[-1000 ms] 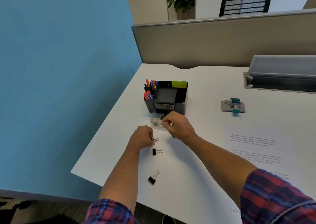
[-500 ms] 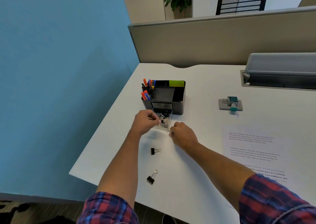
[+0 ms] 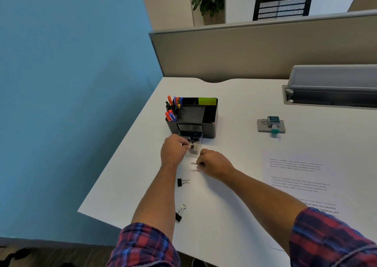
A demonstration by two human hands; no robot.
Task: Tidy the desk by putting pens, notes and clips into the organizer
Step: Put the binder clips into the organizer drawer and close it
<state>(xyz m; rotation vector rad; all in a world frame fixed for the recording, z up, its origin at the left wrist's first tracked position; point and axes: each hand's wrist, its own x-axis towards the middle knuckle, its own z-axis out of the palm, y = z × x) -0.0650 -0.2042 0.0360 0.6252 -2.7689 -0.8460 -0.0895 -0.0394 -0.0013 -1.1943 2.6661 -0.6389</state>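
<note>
Desk: the white rectangular desk [image 3: 234, 95] is carrying everything, butted against a blue wall and a beige partition.
Papers: printed white sheets [image 3: 297, 175] are lying to the person's right, well apart from the clips, seemingly waiting their turn.
Organizer: the black plastic desk organizer [image 3: 211, 124] is standing near the desk's left edge, coloured pens [image 3: 172, 108] standing upright in its left compartment and a green note pad [image 3: 207, 101] at the back.
Drawer: its small clear drawer [image 3: 194, 147] is sitting pulled out in front, so clips can be dropped in from above.
Left hand: the left hand [image 3: 173, 150] is reaching over the drawer, fingers curled and pinching a binder clip [image 3: 191, 144] among those already in it, apparently about to let go.
Right hand: the right hand [image 3: 214, 162] is resting just beside the drawer, fingers curled round another clip whose wire loop [image 3: 193, 163] is sticking out, probably next in line.
Loose clips: two black binder clips, one nearer the drawer [image 3: 182, 182] and one toward the desk's front edge [image 3: 179, 213], are lying untouched.
</note>
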